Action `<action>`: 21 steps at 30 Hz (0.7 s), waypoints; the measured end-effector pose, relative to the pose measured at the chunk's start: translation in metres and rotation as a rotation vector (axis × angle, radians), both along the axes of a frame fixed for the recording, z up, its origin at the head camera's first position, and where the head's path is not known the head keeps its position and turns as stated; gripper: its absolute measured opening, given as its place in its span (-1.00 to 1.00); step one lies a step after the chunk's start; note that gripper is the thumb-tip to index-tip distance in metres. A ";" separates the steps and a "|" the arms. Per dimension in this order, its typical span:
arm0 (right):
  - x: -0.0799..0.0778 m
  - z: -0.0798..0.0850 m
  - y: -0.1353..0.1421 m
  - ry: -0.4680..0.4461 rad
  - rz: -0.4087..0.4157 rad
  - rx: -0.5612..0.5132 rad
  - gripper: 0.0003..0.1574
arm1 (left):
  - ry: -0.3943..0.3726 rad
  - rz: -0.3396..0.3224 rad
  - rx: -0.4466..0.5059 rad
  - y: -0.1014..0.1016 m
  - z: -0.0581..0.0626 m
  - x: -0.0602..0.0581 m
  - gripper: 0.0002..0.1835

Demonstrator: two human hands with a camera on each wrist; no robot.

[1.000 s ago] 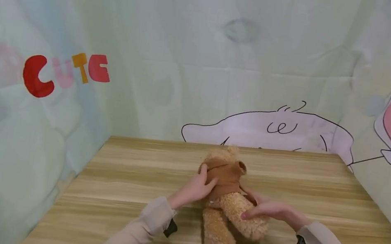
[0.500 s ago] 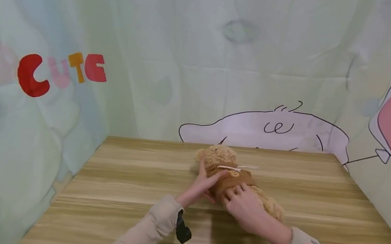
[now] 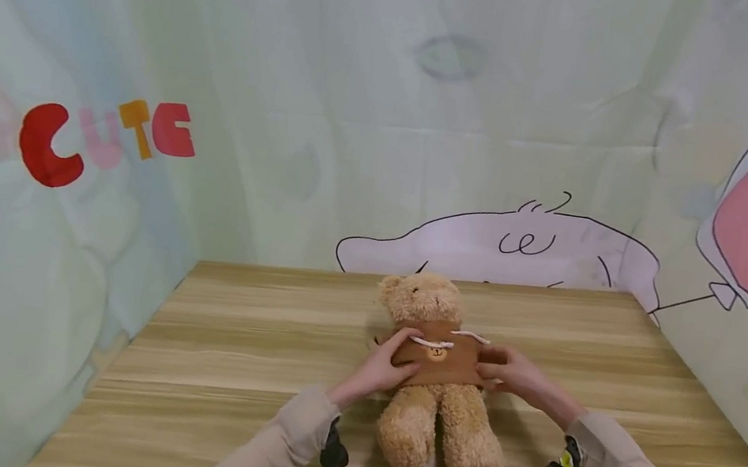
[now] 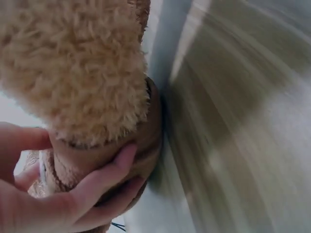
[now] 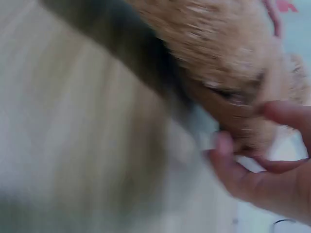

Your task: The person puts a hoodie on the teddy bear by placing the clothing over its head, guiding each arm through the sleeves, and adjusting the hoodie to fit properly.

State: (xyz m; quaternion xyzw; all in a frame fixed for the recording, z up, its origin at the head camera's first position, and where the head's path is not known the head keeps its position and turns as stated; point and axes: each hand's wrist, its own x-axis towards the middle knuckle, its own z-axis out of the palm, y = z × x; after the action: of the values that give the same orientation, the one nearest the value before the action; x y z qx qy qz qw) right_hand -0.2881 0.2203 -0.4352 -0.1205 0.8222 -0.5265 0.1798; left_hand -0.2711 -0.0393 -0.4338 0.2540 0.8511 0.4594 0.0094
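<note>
A light-brown teddy bear lies face up on the wooden table, head toward the back edge and legs toward me. It wears a brown top with white cords and a small bear-face patch. My left hand holds the bear's left-hand side in the head view, and its fingers curl round the top in the left wrist view. On the opposite side my right hand grips the edge of the top. The right wrist view shows thumb and fingers around the brown cloth. The bear's back is hidden.
The wooden table carries the bear near its middle. A printed cloth backdrop with cartoon drawings and coloured letters rises behind the table and along both sides. Black wrist cameras hang beneath both beige sleeves.
The bear has rolled from back-up onto its side, then onto its back, so its face and the patch now show. My right hand has moved from over the bear's lower body to its right side.
</note>
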 end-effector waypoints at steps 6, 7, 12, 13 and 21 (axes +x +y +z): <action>-0.007 -0.017 -0.004 -0.012 0.087 -0.209 -0.24 | -0.055 0.017 0.018 0.000 -0.004 0.006 -0.43; -0.007 -0.017 -0.004 -0.025 0.139 -0.208 -0.19 | -0.057 0.040 0.004 0.000 -0.005 0.007 -0.37; -0.004 -0.018 -0.007 0.232 0.234 -0.046 -0.04 | -0.063 0.155 -0.029 0.003 -0.009 0.009 -0.24; -0.003 -0.020 -0.010 0.322 0.199 -0.003 -0.10 | -0.056 0.161 -0.025 0.003 -0.010 0.010 -0.23; 0.000 -0.023 -0.028 0.594 -0.089 0.024 -0.75 | -0.006 0.232 -0.067 0.003 -0.012 0.010 -0.26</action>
State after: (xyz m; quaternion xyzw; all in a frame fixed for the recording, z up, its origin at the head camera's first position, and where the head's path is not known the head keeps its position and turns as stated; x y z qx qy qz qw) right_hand -0.2881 0.1927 -0.4580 -0.2308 0.8495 -0.4657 -0.0904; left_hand -0.2616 -0.0364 -0.4454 0.1517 0.8897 0.4293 -0.0327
